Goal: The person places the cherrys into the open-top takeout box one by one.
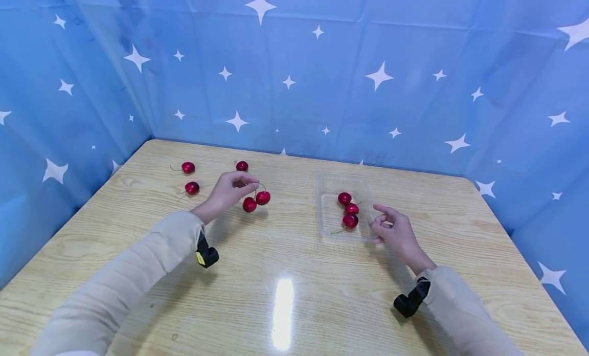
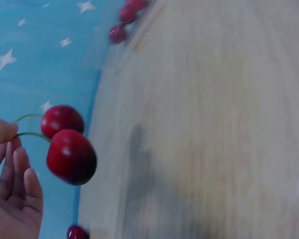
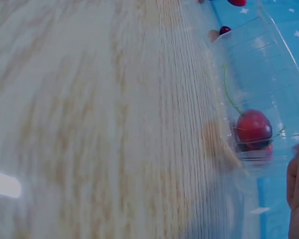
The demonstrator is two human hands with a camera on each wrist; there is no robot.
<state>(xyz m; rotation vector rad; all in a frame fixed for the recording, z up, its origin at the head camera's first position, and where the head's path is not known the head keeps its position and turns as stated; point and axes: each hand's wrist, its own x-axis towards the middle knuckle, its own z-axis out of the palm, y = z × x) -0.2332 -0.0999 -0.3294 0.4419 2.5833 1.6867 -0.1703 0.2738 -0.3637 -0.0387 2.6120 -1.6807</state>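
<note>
My left hand [image 1: 232, 188] pinches the thin green stems of two red cherries [image 1: 250, 204] between thumb and fingertips. In the left wrist view, both cherries [image 2: 72, 157] dangle above the table, one overlapping the other. At the right side of a clear plastic container [image 1: 325, 219] is my right hand [image 1: 397, 233], its fingers loosely bent by the wall. Whether they touch the wall is hard to tell. Inside the container, three cherries [image 1: 350, 221] lie in a row; the right wrist view shows a stemmed cherry [image 3: 253, 127] through the clear plastic.
Two loose cherries [image 1: 188, 168] lie on the wooden table [image 1: 239, 294] at the far left. A single dark cherry [image 1: 242, 165] lies just beyond my left hand. A blue star-patterned cloth [image 1: 322, 105] hangs along the table's back and sides.
</note>
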